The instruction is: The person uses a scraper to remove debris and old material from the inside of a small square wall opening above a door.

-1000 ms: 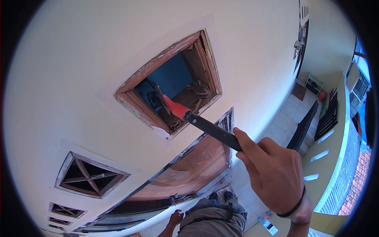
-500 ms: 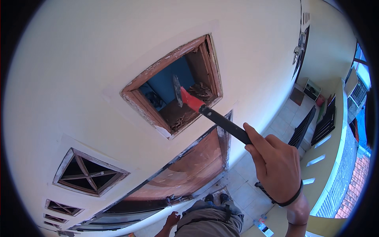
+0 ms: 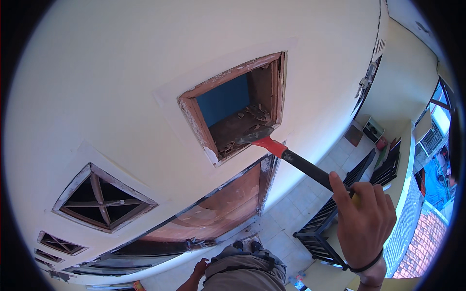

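Observation:
My right hand (image 3: 364, 216) is closed around the black handle of a scraper (image 3: 308, 169), index finger stretched along it. The tool has a red neck and a wide, dark metal blade across its end. That blade lies at the lower edge of a square wooden frame (image 3: 196, 90) set in the cream wall, over splintered wood debris (image 3: 257, 115) on the sill. Chipped paint and rough wood mark the frame, and a blue surface shows through its opening. Low beside my body hangs my left hand (image 3: 201, 266), small in view, fingers loosely apart and holding nothing visible.
Left of the opening, a vent with crossed bars (image 3: 104, 203) sits in the wall. A brown wooden door panel (image 3: 213, 213) stands below. To the right are black railings (image 3: 320, 233), a low parapet, and a small shelf unit (image 3: 373, 130) farther off on the tiled floor.
The scraper's blade has come down and right, from in front of the opening to its lower edge. My right hand has moved right and slightly down. The view has shifted.

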Demonstrator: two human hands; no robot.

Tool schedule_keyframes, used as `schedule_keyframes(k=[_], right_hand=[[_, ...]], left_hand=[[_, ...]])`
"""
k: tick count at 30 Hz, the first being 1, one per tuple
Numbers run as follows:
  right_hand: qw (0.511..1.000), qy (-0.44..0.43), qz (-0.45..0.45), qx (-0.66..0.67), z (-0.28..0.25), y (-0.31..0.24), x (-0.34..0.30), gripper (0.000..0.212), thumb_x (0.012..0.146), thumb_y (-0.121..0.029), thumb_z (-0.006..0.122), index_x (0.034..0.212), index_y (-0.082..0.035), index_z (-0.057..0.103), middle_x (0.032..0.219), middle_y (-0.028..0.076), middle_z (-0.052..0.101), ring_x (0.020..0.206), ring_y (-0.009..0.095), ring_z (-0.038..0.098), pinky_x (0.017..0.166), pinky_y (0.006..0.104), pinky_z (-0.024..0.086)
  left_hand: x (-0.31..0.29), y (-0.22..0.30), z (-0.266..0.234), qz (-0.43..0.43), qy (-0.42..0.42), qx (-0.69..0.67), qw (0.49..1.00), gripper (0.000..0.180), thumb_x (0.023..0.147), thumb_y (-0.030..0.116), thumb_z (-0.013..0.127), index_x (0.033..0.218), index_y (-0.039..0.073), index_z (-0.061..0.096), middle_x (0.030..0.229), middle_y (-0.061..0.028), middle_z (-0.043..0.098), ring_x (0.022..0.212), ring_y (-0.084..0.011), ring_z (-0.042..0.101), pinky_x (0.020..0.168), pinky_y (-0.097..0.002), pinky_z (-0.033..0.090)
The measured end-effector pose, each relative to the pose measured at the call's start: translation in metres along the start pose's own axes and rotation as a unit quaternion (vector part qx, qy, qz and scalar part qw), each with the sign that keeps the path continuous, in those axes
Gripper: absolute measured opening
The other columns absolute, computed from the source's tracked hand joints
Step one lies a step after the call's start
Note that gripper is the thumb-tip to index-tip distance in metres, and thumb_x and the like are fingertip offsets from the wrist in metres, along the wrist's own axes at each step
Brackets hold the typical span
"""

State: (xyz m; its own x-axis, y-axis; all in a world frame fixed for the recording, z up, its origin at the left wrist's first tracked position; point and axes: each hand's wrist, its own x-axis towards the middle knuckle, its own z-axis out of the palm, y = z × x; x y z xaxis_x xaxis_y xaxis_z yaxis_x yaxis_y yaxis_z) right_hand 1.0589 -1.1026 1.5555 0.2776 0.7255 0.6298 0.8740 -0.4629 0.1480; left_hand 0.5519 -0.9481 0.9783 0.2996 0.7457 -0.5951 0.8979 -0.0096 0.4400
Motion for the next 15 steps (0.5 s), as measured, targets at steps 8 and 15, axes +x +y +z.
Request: schedule_keyframes(k=[8, 15], right_hand=[[0.993, 0.008, -0.070, -0.098, -0.030, -0.008, 0.009, 0.042, 0.082, -0.009, 0.071, 0.123, -0.018, 0.073, 0.081, 0.003, 0.051, 0.070, 0.018, 0.050, 0.058, 0.0357, 0.033], [0.990, -0.025, -0.067, -0.124, -0.042, -0.020, 0.016, 0.043, 0.082, -0.005, 0.070, 0.123, -0.016, 0.073, 0.082, 0.004, 0.054, 0.073, 0.019, 0.052, 0.059, 0.0351, 0.035]], left_hand=[[0.016, 0.012, -0.012, -0.005, 0.034, -0.003, 0.999, 0.051, 0.089, 0.041, 0.068, 0.126, 0.006, 0.059, 0.103, -0.0185, 0.075, 0.101, -0.0376, 0.071, 0.089, -0.0459, 0.055], [0.024, 0.014, -0.007, 0.006, 0.032, -0.024, 0.999, 0.052, 0.089, 0.040, 0.068, 0.127, 0.006, 0.059, 0.104, -0.0196, 0.075, 0.102, -0.0387, 0.071, 0.090, -0.0463, 0.055]])
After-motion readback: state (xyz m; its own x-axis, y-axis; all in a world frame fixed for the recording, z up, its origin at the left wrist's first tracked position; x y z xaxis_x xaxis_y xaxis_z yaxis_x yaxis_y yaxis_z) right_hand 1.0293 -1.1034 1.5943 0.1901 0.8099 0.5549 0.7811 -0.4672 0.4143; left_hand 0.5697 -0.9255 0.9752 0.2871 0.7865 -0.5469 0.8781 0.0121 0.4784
